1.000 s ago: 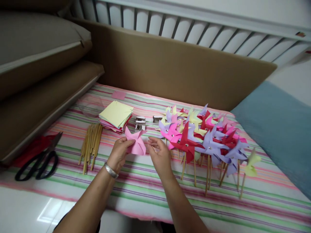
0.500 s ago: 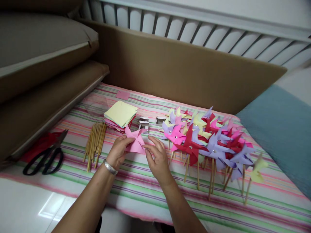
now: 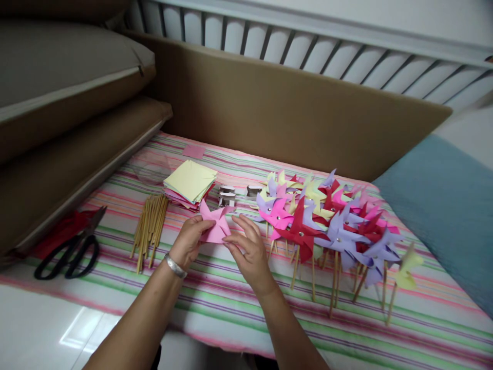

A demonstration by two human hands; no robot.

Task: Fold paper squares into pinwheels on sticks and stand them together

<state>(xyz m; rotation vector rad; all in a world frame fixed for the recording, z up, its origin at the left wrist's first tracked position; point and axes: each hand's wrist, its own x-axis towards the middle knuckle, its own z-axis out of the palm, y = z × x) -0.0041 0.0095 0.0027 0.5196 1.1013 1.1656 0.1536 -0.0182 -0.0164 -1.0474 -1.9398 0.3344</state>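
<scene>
Both hands work a folded pink paper pinwheel head (image 3: pixel 214 222) just above the striped cloth. My left hand (image 3: pixel 189 241) pinches its left side, thumb on top. My right hand (image 3: pixel 248 252) has its fingers curled against the paper's right edge and centre. Close to the right lies a pile of finished pinwheels (image 3: pixel 327 221) in pink, red, purple and yellow on wooden sticks. Just behind the hands sit a stack of coloured paper squares (image 3: pixel 189 183) with yellow on top and small metal pieces (image 3: pixel 227 195).
A bundle of wooden sticks (image 3: pixel 150 228) lies left of my left hand. Black scissors (image 3: pixel 67 251) rest on red paper at the far left. Brown cushions (image 3: pixel 57 103) rise on the left, a brown board (image 3: pixel 292 108) stands behind, and a blue cushion (image 3: pixel 442 205) lies at the right.
My right hand moved left and closed in on the pink paper, now touching its right side. The left hand kept its grip; the camera view shifted slightly.
</scene>
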